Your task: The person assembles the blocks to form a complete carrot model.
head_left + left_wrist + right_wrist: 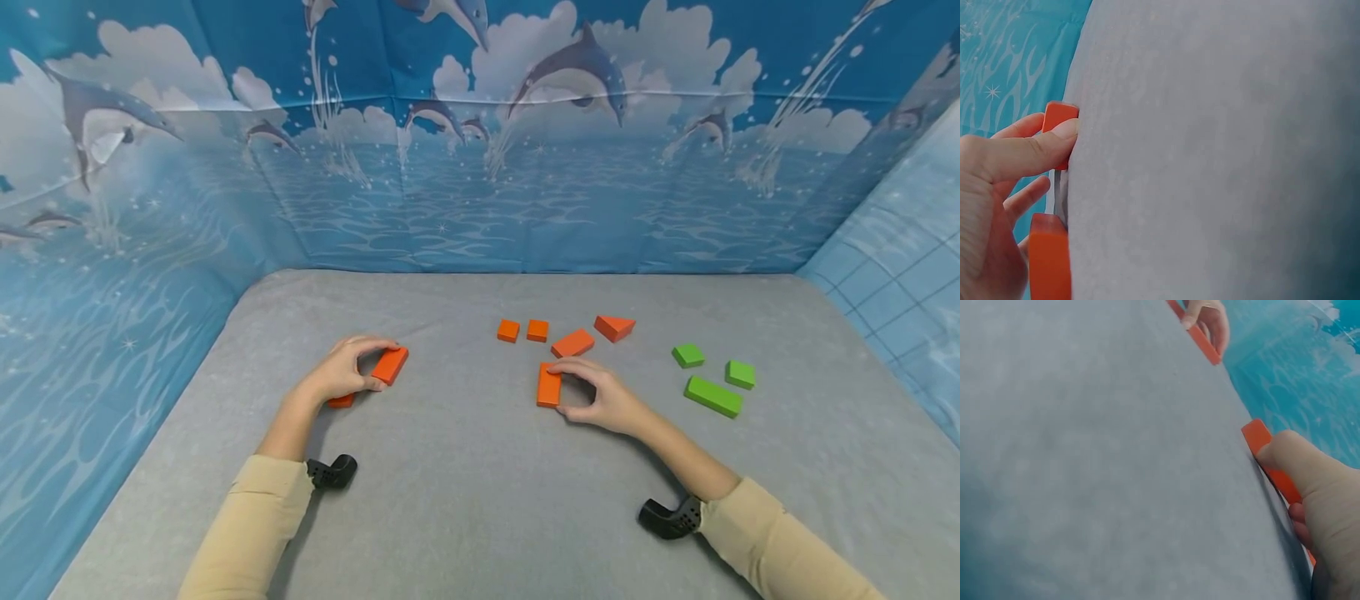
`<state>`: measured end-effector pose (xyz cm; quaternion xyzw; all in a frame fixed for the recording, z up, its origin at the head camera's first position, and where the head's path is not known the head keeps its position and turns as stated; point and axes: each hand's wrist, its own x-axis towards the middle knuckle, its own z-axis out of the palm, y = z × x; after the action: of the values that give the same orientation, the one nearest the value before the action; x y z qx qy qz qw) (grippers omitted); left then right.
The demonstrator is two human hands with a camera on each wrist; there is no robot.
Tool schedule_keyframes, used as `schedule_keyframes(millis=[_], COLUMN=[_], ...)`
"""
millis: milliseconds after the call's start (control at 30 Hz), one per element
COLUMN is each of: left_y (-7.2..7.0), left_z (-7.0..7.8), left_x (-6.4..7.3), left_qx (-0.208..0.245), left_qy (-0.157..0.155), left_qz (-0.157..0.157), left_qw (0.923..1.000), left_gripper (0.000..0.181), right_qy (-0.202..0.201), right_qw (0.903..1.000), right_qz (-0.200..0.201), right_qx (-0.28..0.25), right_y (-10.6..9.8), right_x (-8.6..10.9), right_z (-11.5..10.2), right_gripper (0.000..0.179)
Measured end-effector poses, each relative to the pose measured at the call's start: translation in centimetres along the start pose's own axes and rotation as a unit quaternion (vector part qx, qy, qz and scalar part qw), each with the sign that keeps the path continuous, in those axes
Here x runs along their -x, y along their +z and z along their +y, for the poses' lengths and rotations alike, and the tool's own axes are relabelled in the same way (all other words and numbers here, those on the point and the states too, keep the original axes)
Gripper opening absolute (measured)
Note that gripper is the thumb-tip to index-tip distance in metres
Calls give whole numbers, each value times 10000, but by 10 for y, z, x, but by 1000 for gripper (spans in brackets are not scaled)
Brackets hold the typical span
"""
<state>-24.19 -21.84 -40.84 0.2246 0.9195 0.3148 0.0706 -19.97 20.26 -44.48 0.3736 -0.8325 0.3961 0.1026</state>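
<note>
On the left of the grey surface, my left hand point(341, 369) pinches a rectangular orange block point(391, 366) by its ends, thumb at the near end and fingers at the far one. Another orange block point(342, 402) lies partly hidden under this hand; the left wrist view shows it as a nearer orange block point(1050, 265) below the fingers. Right of centre, my right hand point(606, 402) grips an upright-lying orange block point(549, 387) between thumb and fingers. The right wrist view has the thumb pressed along that orange block point(1282, 482).
Behind the right hand lie two small orange blocks point(508, 331), a red-orange rectangular block point(573, 342) and a red-orange triangular block point(615, 327). Farther right are two small green blocks point(687, 356) and a long green block point(713, 397). A dolphin-print curtain point(465, 200) encloses the back and sides.
</note>
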Motion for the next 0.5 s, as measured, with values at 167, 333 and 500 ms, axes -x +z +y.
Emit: schedule_keyframes(millis=[167, 333, 500], left_y=[0, 0, 1], left_z=[1, 0, 3], left_x=[0, -1, -2], left_qx=[2, -24, -82], left_qy=[-5, -28, 34], left_qz=[-5, -21, 74], left_qw=[10000, 10000, 9999], left_gripper=[63, 63, 62], right_qy=[146, 266, 240], right_qw=[9998, 9991, 9991], right_qz=[-94, -281, -306], right_qx=[15, 162, 153], right_y=[-4, -4, -3], right_x=[-1, 2, 2], right_z=[-8, 3, 4], right_gripper=[49, 49, 49])
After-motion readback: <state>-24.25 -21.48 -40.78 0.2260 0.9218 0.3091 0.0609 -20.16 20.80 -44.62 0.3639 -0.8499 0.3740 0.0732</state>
